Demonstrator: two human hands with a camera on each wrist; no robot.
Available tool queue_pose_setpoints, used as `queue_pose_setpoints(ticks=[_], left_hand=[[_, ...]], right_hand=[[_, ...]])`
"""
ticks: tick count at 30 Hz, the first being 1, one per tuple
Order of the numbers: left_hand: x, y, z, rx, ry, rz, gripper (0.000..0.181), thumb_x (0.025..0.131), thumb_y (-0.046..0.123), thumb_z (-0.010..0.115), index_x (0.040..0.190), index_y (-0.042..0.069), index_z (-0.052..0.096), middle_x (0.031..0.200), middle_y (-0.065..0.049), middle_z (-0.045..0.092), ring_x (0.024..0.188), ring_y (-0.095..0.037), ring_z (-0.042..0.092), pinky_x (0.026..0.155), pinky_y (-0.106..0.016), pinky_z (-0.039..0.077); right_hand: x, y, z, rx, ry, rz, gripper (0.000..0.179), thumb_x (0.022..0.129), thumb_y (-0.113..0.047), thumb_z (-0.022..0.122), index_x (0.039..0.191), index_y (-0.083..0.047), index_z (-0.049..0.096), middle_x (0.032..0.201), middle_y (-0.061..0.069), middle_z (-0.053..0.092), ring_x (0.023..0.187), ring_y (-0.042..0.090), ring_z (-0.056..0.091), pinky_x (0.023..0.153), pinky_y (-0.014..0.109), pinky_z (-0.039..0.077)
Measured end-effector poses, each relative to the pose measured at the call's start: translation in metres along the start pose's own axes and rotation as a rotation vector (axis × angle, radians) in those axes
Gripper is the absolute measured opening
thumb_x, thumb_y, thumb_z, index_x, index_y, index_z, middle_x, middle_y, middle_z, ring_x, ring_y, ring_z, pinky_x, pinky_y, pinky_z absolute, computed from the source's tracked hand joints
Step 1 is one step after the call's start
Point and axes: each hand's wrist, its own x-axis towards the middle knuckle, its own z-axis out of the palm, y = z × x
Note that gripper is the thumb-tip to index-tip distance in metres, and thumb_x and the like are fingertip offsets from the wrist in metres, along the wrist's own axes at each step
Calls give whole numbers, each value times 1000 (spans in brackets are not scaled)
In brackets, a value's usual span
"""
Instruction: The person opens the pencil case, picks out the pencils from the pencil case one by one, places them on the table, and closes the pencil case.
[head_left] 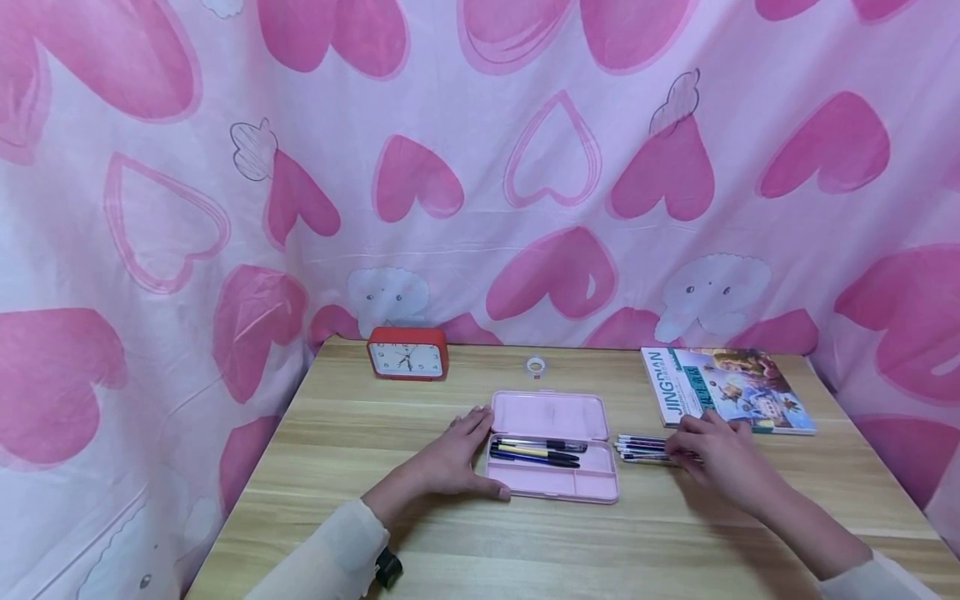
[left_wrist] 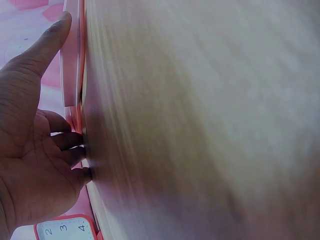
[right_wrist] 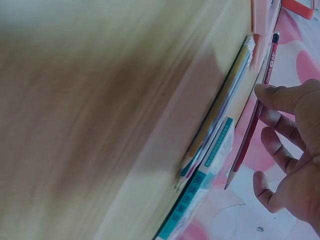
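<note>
An open pink pencil case (head_left: 596, 487) lies in the middle of the table, with several pens (head_left: 534, 455) in its rear compartment. My left hand (head_left: 456, 457) rests against the case's left side, thumb along the front edge and fingers near the lid hinge. In the left wrist view its thumb touches the case's pink wall (left_wrist: 71, 60). To the right of the case lies a bundle of pencils (head_left: 637, 447). Over the bundle's right end, my right hand (head_left: 722, 462) pinches a dark red pencil (right_wrist: 248, 130) between thumb and index finger, its sharpened tip pointing away from the case.
Behind my right hand lies a magazine (head_left: 738, 392) with a colourful cover. A red alarm clock (head_left: 407, 353) stands at the back left, and a small roll of tape (head_left: 535, 367) lies behind the case. A pink heart-patterned curtain (head_left: 555, 275) hangs behind the wooden table (head_left: 465, 550).
</note>
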Motion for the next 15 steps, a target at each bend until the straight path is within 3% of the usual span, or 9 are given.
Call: queue_pose_setpoints(ticks=[9,15], left_hand=[[-1,1,0,-5,-1,-13,138,77,83,85,179,21,16,189,-3,11,176,-31,9,141,-59,17],[-1,2,-1,-3,0,-12,138,77,82,85,179,21,16,189,-3,12,176,-32,10,141,-59,17]], right_hand=[[-8,6,10,-3,-33,16,30,87,-10,92,93,-38,82,103,-11,72,98,19,52,76,43,37],[-11,8,17,-27,-15,3,30,87,-10,92,92,-38,81,103,-9,72,100,22,56,76,49,41]])
